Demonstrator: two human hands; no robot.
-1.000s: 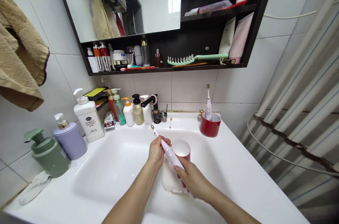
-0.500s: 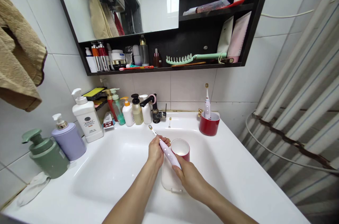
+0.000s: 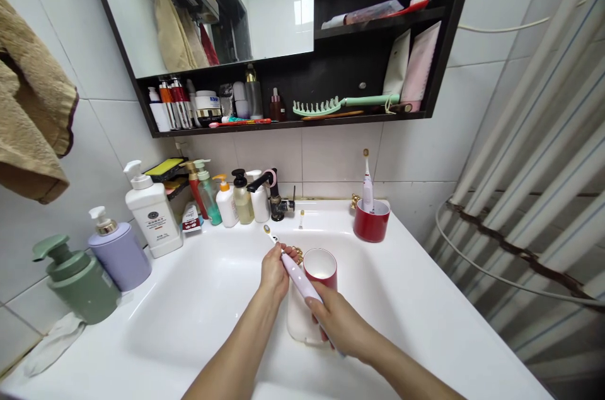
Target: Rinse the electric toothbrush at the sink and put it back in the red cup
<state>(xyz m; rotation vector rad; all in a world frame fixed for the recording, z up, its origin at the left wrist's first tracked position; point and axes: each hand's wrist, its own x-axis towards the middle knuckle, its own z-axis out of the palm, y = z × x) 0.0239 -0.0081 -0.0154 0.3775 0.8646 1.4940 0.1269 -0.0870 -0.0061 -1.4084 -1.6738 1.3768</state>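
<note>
Over the sink (image 3: 189, 299), my two hands hold a pale pink electric toothbrush (image 3: 299, 276). My right hand (image 3: 340, 318) is wrapped round the lower part of its handle. My left hand (image 3: 275, 271) closes about the upper end, at the white brush head (image 3: 270, 234), whose bristles point up and away from me. Fingers cover the joint, so I cannot tell whether head and handle are fully together. Just beyond the handle stands a red cup (image 3: 321, 268) with a white inside. Beneath my hands lies a whitish flat item (image 3: 302, 319), partly hidden.
Pump bottles (image 3: 227, 201) line the back left rim beside the black faucet (image 3: 276, 195). At the back right, a red holder (image 3: 372, 223) bears another electric toothbrush (image 3: 367, 186). A loose brush head (image 3: 301, 219) lies behind the sink. A dark shelf (image 3: 283, 126) hangs above.
The view has shifted slightly. My right hand has turned a little round the handle, with more of its fingers showing underneath. The left hand keeps its grip near the brush head.
</note>
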